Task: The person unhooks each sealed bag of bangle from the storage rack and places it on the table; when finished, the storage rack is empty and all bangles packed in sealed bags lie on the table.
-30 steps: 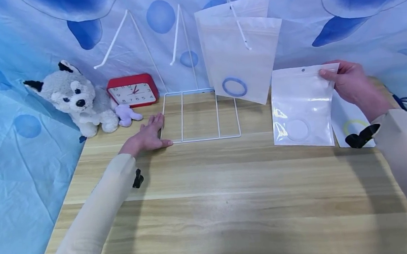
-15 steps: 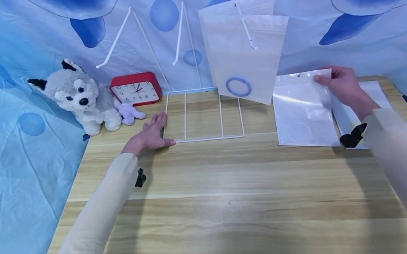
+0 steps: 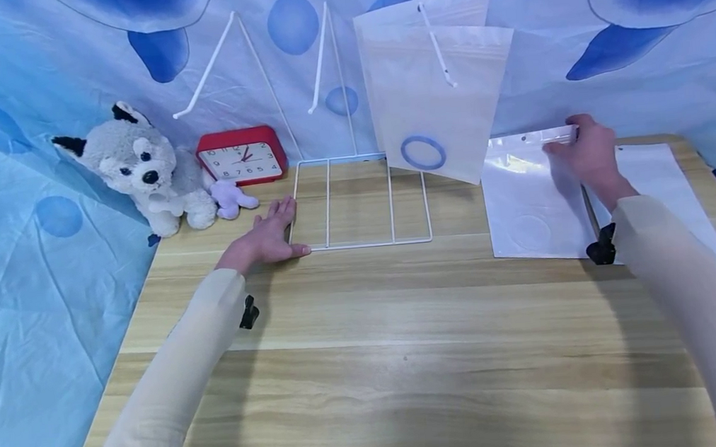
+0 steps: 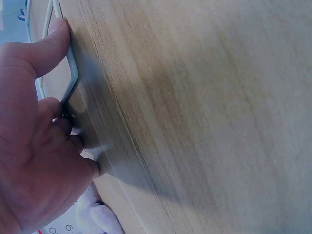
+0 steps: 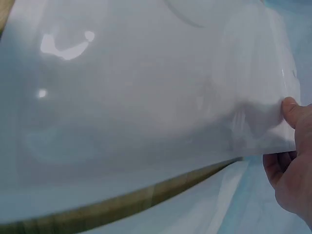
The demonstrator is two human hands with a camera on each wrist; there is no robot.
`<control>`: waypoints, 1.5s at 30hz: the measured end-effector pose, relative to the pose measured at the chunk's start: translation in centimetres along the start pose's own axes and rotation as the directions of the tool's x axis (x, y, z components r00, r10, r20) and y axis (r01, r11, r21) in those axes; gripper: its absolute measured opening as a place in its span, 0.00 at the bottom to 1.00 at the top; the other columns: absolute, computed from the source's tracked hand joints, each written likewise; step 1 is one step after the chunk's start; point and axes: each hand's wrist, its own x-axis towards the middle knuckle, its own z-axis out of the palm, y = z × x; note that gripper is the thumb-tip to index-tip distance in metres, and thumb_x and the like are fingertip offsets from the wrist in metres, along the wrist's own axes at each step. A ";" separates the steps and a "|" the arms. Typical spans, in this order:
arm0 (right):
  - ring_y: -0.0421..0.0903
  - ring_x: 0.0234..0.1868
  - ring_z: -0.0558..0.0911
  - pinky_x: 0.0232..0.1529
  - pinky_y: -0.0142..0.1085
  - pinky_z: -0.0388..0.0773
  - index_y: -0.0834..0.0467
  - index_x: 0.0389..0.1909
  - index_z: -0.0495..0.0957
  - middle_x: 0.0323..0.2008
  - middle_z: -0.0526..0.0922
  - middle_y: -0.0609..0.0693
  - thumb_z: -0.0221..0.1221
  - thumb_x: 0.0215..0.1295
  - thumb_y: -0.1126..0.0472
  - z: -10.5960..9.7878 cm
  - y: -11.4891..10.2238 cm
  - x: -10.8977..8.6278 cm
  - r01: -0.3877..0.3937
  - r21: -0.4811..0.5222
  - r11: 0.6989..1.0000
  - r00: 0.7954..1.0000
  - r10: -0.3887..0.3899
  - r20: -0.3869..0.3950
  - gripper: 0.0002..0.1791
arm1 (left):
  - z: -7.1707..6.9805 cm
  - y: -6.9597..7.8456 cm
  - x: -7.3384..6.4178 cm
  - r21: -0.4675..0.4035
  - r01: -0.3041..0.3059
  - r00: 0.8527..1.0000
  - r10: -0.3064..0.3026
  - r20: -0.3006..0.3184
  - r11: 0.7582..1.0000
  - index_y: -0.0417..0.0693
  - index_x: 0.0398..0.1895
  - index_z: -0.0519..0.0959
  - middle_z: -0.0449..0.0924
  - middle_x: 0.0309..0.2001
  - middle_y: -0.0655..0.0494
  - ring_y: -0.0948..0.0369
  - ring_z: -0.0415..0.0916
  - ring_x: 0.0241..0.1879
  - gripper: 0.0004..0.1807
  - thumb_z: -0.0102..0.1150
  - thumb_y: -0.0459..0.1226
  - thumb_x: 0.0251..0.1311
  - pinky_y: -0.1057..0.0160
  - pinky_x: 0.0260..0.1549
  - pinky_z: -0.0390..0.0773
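My right hand (image 3: 588, 153) pinches the top right corner of a white zip bag (image 3: 512, 196), thumb on its face. A faint round ring (image 3: 532, 232) shows inside the bag near its bottom. In the right wrist view the bag (image 5: 146, 97) spreads wide from the thumb. A second white bag (image 3: 669, 196) lies to the right, partly behind the hand. My left hand (image 3: 266, 235) rests at the front left corner of a white wire rack (image 3: 372, 244), thumb on the front bar. In the left wrist view the left thumb (image 4: 51, 46) touches the wire.
From the rack's right hook (image 3: 439, 49) hang bags (image 3: 443, 95), the front one with a blue ring. Two other hooks (image 3: 206, 66) bear nothing. A plush husky (image 3: 136, 168), a red clock (image 3: 241, 155) and a small purple plush (image 3: 228, 198) stand left.
My right hand has moved left and slightly lower with the bag, which now lies flatter near the table. More of the second bag shows. The left hand stays on the rack.
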 end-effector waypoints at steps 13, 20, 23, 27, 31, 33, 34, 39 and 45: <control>0.72 0.64 0.62 0.66 0.62 0.60 0.77 0.68 0.59 0.63 0.63 0.79 0.61 0.69 0.56 1.5 -0.3 0.6 0.003 -0.165 0.986 0.998 0.009 0.067 0.38 | -0.1 0.1 0.0 -0.019 0.013 1.000 -0.013 0.005 1.000 0.42 0.80 0.32 0.24 0.80 0.46 0.47 0.20 0.77 0.58 0.63 0.50 0.64 0.39 0.71 0.29; 0.72 0.64 0.61 0.65 0.62 0.61 0.78 0.63 0.65 0.60 0.65 0.78 0.61 0.70 0.57 1.6 -0.3 0.7 0.057 -0.205 0.977 0.992 -0.032 0.125 0.33 | -0.1 0.2 -0.1 -0.021 0.008 1.000 -0.008 0.001 1.000 0.41 0.80 0.32 0.24 0.80 0.46 0.47 0.20 0.77 0.58 0.63 0.49 0.64 0.39 0.71 0.28; 0.72 0.63 0.61 0.64 0.63 0.62 0.77 0.63 0.65 0.60 0.64 0.78 0.61 0.70 0.57 1.6 -0.3 0.6 0.061 -0.200 0.978 0.986 -0.028 0.162 0.32 | 0.0 0.2 -0.1 -0.015 0.003 1.000 -0.003 -0.001 1.000 0.41 0.80 0.32 0.25 0.80 0.45 0.46 0.20 0.77 0.58 0.63 0.49 0.64 0.39 0.71 0.29; 0.72 0.65 0.59 0.66 0.63 0.59 0.77 0.67 0.62 0.64 0.62 0.78 0.61 0.71 0.58 1.6 -0.2 0.6 0.065 -0.171 0.983 0.980 -0.031 0.196 0.34 | -0.1 0.1 -0.1 -0.013 0.002 1.000 -0.002 0.000 1.000 0.41 0.80 0.32 0.24 0.80 0.45 0.46 0.20 0.77 0.58 0.63 0.49 0.64 0.38 0.70 0.29; 0.73 0.66 0.59 0.67 0.63 0.56 0.77 0.66 0.63 0.63 0.64 0.78 0.62 0.70 0.57 1.5 0.0 0.6 0.120 -0.177 0.977 0.977 -0.085 0.195 0.34 | -0.1 0.2 -0.1 -0.013 -0.001 1.000 0.001 0.001 1.000 0.41 0.80 0.32 0.25 0.80 0.45 0.46 0.20 0.77 0.58 0.63 0.49 0.64 0.38 0.70 0.29; 0.74 0.67 0.59 0.68 0.63 0.55 0.78 0.65 0.64 0.62 0.65 0.79 0.62 0.70 0.57 1.2 0.1 0.5 0.148 -0.190 0.971 0.978 -0.115 0.175 0.34 | 0.0 0.3 0.0 -0.014 -0.005 1.000 0.005 0.001 1.000 0.40 0.80 0.32 0.25 0.80 0.45 0.46 0.20 0.77 0.57 0.63 0.49 0.64 0.39 0.71 0.29; 0.74 0.67 0.59 0.68 0.63 0.54 0.78 0.64 0.65 0.61 0.66 0.79 0.61 0.70 0.57 1.1 0.1 0.4 0.164 -0.193 0.967 0.978 -0.134 0.158 0.33 | 0.0 0.3 0.0 -0.015 -0.007 1.000 0.007 0.001 1.000 0.40 0.80 0.32 0.25 0.80 0.45 0.46 0.21 0.77 0.57 0.63 0.49 0.64 0.38 0.71 0.29; 0.72 0.60 0.69 0.59 0.63 0.68 0.76 0.61 0.70 0.59 0.69 0.78 0.56 0.73 0.59 0.1 -1.2 -1.0 0.215 -0.142 0.966 0.976 -0.207 0.067 0.26 | 0.1 0.3 0.1 -0.019 -0.009 1.000 0.009 0.000 1.000 0.40 0.79 0.33 0.25 0.80 0.44 0.46 0.21 0.77 0.57 0.63 0.49 0.64 0.39 0.71 0.29; 0.61 0.46 0.82 0.42 0.40 0.82 0.69 0.59 0.77 0.52 0.80 0.68 0.57 0.73 0.62 -2.2 -5.5 -4.1 0.386 0.036 0.922 0.923 -0.386 -0.004 0.19 | 0.0 0.1 -0.1 -0.021 -0.011 1.000 0.011 0.004 1.000 0.39 0.79 0.32 0.24 0.80 0.43 0.45 0.21 0.77 0.58 0.63 0.50 0.64 0.39 0.70 0.28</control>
